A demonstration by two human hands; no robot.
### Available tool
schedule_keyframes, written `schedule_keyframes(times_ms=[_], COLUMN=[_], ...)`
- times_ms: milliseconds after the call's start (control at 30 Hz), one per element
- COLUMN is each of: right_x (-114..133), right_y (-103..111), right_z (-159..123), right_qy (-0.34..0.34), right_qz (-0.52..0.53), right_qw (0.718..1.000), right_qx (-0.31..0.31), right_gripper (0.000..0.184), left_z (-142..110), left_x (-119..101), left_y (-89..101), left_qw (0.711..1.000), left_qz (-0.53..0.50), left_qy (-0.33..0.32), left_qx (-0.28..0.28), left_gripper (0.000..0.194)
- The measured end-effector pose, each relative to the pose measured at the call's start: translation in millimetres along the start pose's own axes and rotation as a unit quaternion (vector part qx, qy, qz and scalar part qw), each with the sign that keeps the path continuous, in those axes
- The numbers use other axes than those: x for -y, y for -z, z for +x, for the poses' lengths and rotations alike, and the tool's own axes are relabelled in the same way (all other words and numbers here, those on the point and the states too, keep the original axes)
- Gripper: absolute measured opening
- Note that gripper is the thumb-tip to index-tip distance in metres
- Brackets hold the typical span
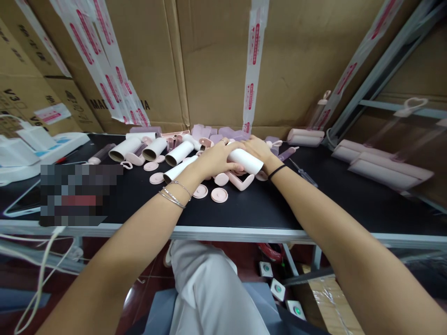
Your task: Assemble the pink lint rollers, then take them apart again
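My left hand (220, 160) is closed around the near-left end of a white lint roll (247, 161), with the thumb below it and fingers on top. Just behind that roll is my right hand (256, 148), reaching into the heap; its fingertips are hidden, so their grip cannot be told. Under and around both hands lie pink plastic parts, among them an L-shaped pink piece (240, 181) and a round pink cap (219, 195). Several more white rolls, such as one white roll (179, 153), lie left of my hands. Translucent purple pieces (204, 131) are piled behind.
A screwdriver (303, 173) lies right of my right wrist. Assembled lint rollers (387, 167) stand at the far right, with another roller (305, 137) by the cardboard wall (216, 70). At left are a power strip (42, 156) and a phone (24, 200). The table edge (237, 232) runs in front.
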State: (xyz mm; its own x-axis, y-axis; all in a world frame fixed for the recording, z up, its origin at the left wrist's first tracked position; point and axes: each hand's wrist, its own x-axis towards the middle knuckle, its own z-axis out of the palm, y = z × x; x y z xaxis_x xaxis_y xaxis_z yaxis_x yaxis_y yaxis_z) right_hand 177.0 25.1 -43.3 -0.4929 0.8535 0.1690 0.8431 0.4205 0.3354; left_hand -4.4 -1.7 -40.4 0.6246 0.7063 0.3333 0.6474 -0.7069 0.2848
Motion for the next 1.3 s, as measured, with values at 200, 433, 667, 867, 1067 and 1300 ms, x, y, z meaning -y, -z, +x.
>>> schedule_keyframes(times_ms=[200, 433, 667, 867, 1067, 1300], right_x=[2, 6, 12, 6, 6, -9], right_y=[9, 7, 1, 0, -2, -9], right_z=[-8, -9, -14, -10, -7, -11], right_qy=[-0.034, -0.046, -0.027, -0.041, -0.049, -0.002], right_qz=[0.023, -0.014, -0.003, -0.001, -0.012, 0.028], right_qw=[0.999, 0.999, 0.999, 0.999, 0.998, 0.999], right_qx=[0.034, 0.012, -0.039, -0.035, -0.033, -0.045], right_gripper=[0.031, 0.032, 0.036, 0.031, 0.031, 0.035], left_z=[-1, -2, -2, -4, -3, -7], left_x=[3, -4, 3, 0, -1, -3], left_y=[0.1, 0.6, -1.1, -0.6, -1.0, 3.1], left_qw=[1.0, 0.999, 0.998, 0.998, 0.999, 0.999], left_qz=[-0.003, 0.042, 0.047, 0.044, 0.044, 0.045], left_qy=[-0.019, -0.015, -0.037, -0.029, -0.024, -0.008], left_qx=[0.007, 0.019, 0.025, 0.021, 0.021, 0.007], left_gripper=[0.058, 0.057, 0.056, 0.059, 0.059, 0.062])
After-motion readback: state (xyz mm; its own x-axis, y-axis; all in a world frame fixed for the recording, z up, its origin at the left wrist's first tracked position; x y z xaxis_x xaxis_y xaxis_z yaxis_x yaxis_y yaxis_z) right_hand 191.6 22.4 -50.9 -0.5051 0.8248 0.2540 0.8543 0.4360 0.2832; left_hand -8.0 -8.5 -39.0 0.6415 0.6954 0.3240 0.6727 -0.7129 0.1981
